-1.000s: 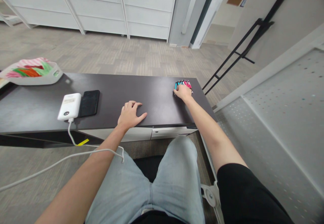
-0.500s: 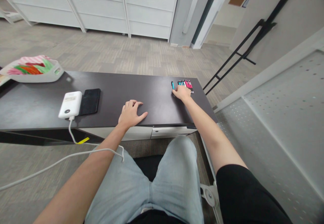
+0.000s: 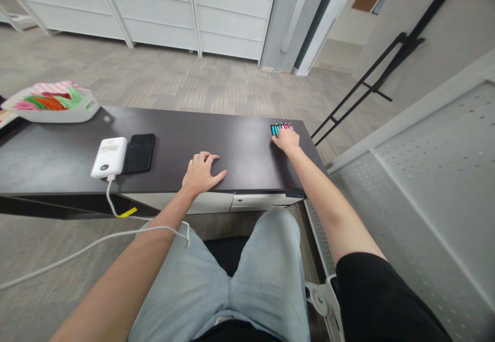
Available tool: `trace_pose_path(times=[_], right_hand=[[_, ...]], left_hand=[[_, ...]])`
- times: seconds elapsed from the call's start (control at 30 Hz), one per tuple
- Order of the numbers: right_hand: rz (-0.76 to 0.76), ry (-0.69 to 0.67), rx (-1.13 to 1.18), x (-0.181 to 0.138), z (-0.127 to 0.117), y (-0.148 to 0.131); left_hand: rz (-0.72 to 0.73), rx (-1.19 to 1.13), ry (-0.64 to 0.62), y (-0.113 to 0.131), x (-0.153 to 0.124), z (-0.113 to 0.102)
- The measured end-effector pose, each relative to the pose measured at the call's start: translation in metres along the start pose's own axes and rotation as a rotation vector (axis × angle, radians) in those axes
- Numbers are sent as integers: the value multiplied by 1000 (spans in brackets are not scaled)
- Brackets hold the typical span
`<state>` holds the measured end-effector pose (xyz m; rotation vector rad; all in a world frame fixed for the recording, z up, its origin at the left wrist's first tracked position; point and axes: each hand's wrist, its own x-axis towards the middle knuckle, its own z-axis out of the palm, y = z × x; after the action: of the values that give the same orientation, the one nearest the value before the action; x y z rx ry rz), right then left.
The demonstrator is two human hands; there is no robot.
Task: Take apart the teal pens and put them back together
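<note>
My right hand (image 3: pixel 286 139) reaches to the far right corner of the dark table (image 3: pixel 240 148). Its fingers are curled together over the near ends of a bunch of coloured pens (image 3: pixel 281 126), which lie side by side on the tabletop. Teal, pink and red pen ends stick out beyond my fingertips. My left hand (image 3: pixel 202 170) lies flat near the table's front edge, fingers spread, holding nothing.
A white power bank (image 3: pixel 109 156) with a cable (image 3: pixel 112 208) hanging off the front edge lies at the left, beside a black phone (image 3: pixel 139 152). A white tray (image 3: pixel 58 112) of coloured items sits at the far left. A perforated white panel (image 3: pixel 417 187) stands to the right.
Half a second ago a teal pen lay apart, to the left of the bunch. It is now back against the others and my right hand has shifted slightly right. My left hand has not moved.
</note>
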<state>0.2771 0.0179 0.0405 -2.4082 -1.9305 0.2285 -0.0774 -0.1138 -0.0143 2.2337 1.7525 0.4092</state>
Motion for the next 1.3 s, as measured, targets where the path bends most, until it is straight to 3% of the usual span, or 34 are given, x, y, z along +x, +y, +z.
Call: trace_pose_path(times=[0.23,0.47,0.63,0.8,0.97,1.3], right_hand=[[-36,17,-2,-10,-3,5],[-233,-15,55,-92,30,-12],[-368,104,82,-133,59,-18],[-356,60,70,-131,66,-19],[-382,-37,15,-124,65,-21],[-374,-141,67,-121,61,-23]], left_hand=[[-3,-2,5,0,-1,0],[9,1,12,-2,1,2],[-10,108,16,2,1,4],[29,142,68,1,0,10],[22,190,-53,0,5,12],[-7,195,-96,5,7,6]])
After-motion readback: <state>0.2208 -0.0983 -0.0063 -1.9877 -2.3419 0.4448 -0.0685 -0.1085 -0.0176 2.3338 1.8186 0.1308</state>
